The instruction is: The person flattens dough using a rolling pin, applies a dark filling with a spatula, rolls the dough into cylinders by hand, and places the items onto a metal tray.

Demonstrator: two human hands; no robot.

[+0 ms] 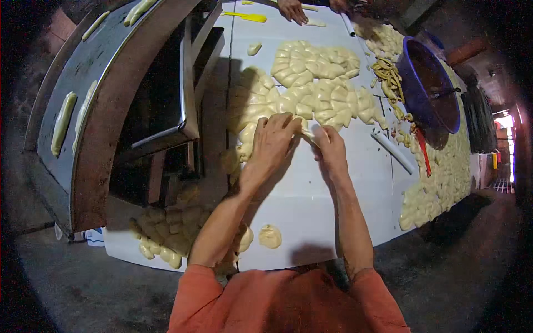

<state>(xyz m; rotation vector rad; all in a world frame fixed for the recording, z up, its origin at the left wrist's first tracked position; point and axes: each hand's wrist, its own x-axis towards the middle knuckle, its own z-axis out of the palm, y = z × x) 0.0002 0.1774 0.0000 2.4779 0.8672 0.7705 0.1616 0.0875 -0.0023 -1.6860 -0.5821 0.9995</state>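
Both my hands are over the middle of the white table, at the near edge of a spread of pale, glossy dough pieces. A small strip of dough stretches between them. My left hand is closed on its left end, knuckles up, beside the pile. My right hand pinches the other end with curled fingers. The fingertips are partly hidden. Nearer to me lie a flattened round of dough and more dough pieces at the left front edge.
Metal trays with dough sticks stand on the left. A purple basin, filled strips, a white pipe and a red-handled tool are at right. Another person's hand works at the far edge, near a yellow scraper.
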